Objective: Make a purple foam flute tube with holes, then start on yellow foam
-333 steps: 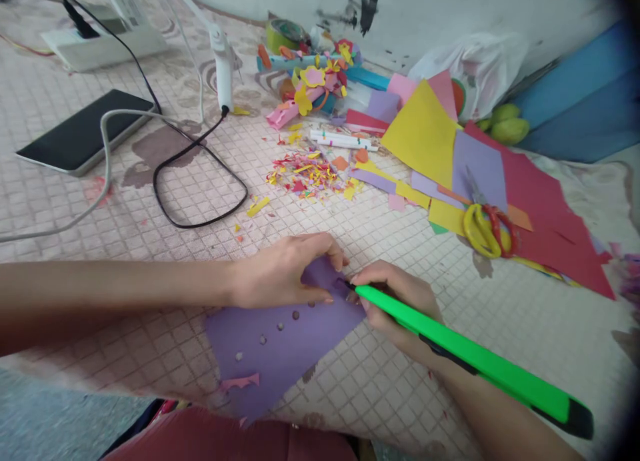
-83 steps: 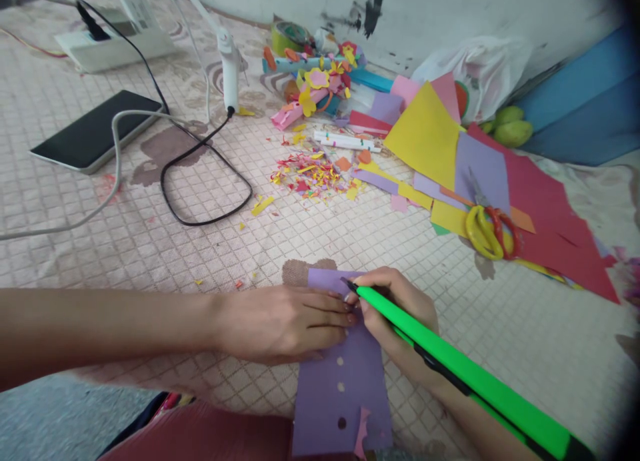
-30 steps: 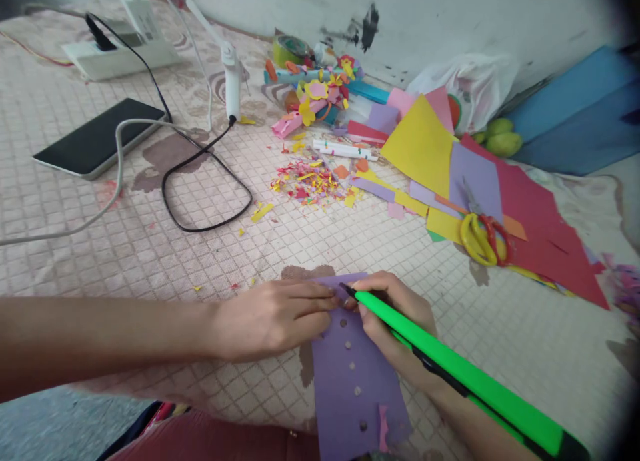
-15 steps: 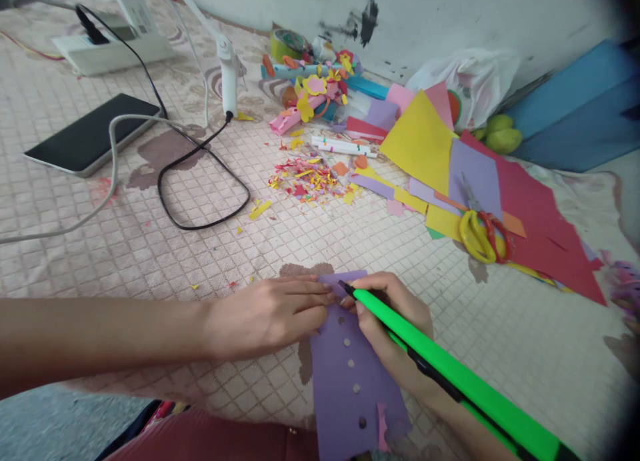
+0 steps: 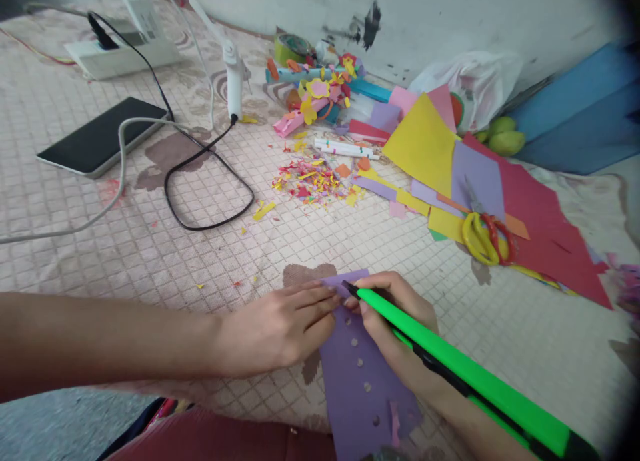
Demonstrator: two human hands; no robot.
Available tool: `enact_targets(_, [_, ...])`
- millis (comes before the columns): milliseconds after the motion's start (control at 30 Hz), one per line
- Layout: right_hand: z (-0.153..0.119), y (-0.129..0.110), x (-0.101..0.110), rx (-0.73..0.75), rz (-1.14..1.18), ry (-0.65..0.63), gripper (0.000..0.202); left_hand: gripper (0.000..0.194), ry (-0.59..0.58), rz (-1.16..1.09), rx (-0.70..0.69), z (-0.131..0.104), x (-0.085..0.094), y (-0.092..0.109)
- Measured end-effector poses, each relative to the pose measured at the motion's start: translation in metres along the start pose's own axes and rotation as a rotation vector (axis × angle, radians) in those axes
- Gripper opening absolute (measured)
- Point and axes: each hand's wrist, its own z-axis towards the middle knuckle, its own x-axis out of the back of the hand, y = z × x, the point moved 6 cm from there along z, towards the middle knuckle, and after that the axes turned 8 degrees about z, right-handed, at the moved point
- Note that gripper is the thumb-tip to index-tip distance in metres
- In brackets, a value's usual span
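A strip of purple paper runs from the tabletop over its near edge, with a row of small round holes down its middle. Its far end shows a lighter, turned band. My left hand holds that far end, fingers close together on top; its thumb is not clearly visible. Wrapped in my right hand is a long green tool with a black, narrow tip and black seam; its exact kind is unclear. The tip is at the paper's far end, beside my left fingertips. A thin pink scrap clings to the paper's lower part.
Scissors with yellow and red handles lie on coloured paper sheets at right. Paper scraps and paper flowers sit farther back. At left are a black-screened tablet, a looped cable and a power strip.
The whole view has shifted slightly to the right. My left hand lies a little farther over the purple paper; the green tool stays at the paper's far end.
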Motion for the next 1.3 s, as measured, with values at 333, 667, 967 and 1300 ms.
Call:
enact_targets(333, [-0.003,-0.002,-0.001,-0.013,-0.027,0.022,0.013,0.030,-0.041,0.055,-0.021,0.001,0.000,0.000])
enact_targets(667, [-0.005,-0.002,0.000,-0.027,-0.010,0.031,0.015,0.029,-0.031,0.040,-0.005,-0.001,-0.004,0.001])
enact_targets(967, [0.001,0.008,0.002,-0.051,0.073,-0.021,0.013,0.023,-0.108,-0.218,-0.033,0.002,0.003,-0.016])
enact_targets(1300, [0.007,0.001,0.003,0.065,0.031,-0.147,0.023,0.020,0.015,-0.390,0.259,0.009,0.006,-0.044])
